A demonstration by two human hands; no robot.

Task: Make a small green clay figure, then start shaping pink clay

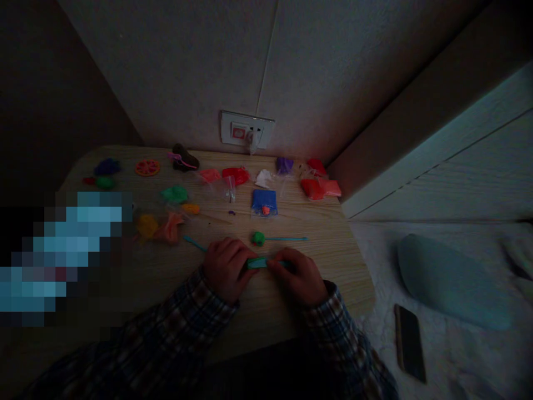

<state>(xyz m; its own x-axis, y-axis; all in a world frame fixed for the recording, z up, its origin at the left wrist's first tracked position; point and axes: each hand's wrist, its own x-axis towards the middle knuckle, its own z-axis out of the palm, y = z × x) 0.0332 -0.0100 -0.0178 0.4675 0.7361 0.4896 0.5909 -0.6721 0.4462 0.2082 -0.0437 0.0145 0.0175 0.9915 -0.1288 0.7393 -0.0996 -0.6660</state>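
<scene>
Clamping green-blue piece in fingers of left hand and right hand, over table. Just beyond, see green lump at end of blue stick.

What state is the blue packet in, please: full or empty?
Not empty: the blue packet shows solid blue nearly throughout; whether it is sealed, I cannot tell.

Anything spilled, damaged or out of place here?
Nothing looks clearly spilled or damaged. One oddity: a tiny dark scrap lies loose on the table, left of the blue packet, outside it. I can't judge the green-and-blue piece, partly covered by the left hand and right hand, or the pixelated area.
</scene>
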